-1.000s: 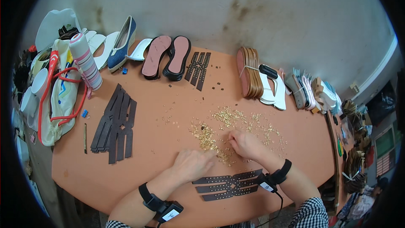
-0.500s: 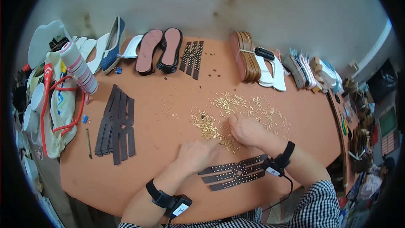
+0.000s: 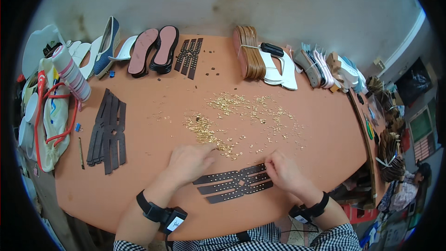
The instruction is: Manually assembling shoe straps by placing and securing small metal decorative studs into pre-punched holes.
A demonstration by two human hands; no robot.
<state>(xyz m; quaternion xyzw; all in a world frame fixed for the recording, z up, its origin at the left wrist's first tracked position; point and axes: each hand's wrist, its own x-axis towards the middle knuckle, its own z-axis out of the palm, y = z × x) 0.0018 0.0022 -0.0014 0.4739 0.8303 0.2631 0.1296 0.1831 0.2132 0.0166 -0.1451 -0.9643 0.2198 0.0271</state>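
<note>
Beside 2 partly curled hands (image 3: 188,163) (image 3: 283,172), any hold unclear, the dark studded piece (image 3: 247,179) runs lengthwise rightward and slightly away.

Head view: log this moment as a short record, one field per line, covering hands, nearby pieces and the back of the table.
Left hand: fingers at the near edge of the gold bits; contents of grip unclear
Right hand: fingers curled, at the right end of the studded dark piece; contents unclear
Left side: overlapping plain dark pieces, striped bottle
Back, left to right: blue shoe, two pink-topped soles, another studded piece, banded brown soles
</note>
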